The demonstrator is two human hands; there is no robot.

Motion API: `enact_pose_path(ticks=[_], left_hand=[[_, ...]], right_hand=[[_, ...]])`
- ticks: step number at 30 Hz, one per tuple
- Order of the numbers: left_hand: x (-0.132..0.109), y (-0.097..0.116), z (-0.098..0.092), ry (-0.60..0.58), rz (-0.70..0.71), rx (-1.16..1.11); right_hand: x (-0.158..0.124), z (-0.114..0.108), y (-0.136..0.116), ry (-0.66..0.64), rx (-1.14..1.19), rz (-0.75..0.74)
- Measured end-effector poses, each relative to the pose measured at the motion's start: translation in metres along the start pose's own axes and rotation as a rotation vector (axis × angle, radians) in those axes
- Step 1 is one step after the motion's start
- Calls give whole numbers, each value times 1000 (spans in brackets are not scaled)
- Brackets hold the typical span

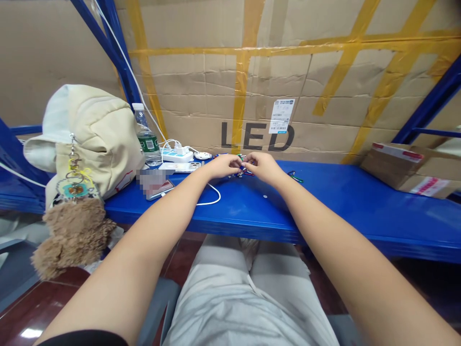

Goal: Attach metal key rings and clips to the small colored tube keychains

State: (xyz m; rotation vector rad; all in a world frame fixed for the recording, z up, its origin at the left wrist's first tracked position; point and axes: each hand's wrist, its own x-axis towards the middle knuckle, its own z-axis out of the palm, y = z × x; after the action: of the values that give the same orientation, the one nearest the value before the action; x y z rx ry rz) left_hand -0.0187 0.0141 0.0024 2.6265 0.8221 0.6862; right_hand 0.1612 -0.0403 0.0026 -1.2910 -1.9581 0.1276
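My left hand [225, 166] and my right hand [263, 168] meet over the far part of the blue shelf [230, 218]. Their fingertips are closed and almost touch each other. Whatever small thing they pinch is too tiny and too hidden to name; a speck of dark blue shows at the fingertips. Around and beneath the fingers lie several small shiny pieces in red, green and blue, partly covered by the hands. To the right of my right hand are a few more slim green and dark coloured pieces [296, 177].
At left stand a cream bag [104, 129] with a furry brown charm [74, 230], a water bottle [149, 144], a power strip [176, 154] and a phone [185, 166]. A white cable [212, 203] loops over the shelf. Cardboard [201, 101] walls the back; a small box [410, 168] sits right.
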Motion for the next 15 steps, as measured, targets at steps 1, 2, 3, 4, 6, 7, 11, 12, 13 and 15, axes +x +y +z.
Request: enact_pose_path(ticks=[1,2,3,4,6,7,11,12,13,15], left_hand=[[0,0,0,-4,0,-3],[0,1,0,-9,-1,-6],[0,1,0,-12,-3,-6],[0,2,0,-14,-5,-4],[0,3,0,-14,-9,-7],[0,3,0,-15,-10,-17],[-1,4,0,-21,-10,-37],[-1,4,-1,-22,-8,-23],[-1,5,-1,-23,-4,-4],[0,5,-1,-25,3,26]], right_hand=[[0,0,0,-3,3,2],[0,0,0,-4,6,4],[0,0,0,-4,8,5],[0,0,0,-5,10,6],[0,0,0,-3,14,9],[1,0,0,0,15,14],[0,0,1,-2,10,38],[0,0,1,-7,4,43],[0,0,2,-12,0,45],[0,0,2,-19,-3,46]])
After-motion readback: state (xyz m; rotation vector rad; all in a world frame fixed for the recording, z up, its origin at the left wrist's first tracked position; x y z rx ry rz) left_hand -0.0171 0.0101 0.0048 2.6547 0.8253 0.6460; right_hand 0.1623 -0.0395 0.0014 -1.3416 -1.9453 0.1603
